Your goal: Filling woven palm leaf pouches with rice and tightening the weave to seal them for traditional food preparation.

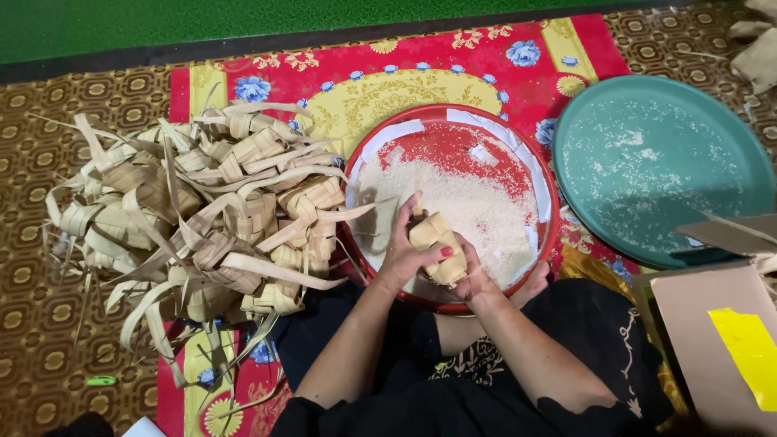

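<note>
A small woven palm-leaf pouch is held over the near rim of a red basin that holds white rice. My left hand wraps the pouch from the left, thumb on its front. My right hand supports it from below and the right. Both forearms come up from the bottom of the view over dark clothing.
A big heap of empty woven leaf pouches with long loose strips lies left of the basin. A round teal tray dusted with rice grains sits to the right. A cardboard box stands at the bottom right. A red flowered mat covers the floor.
</note>
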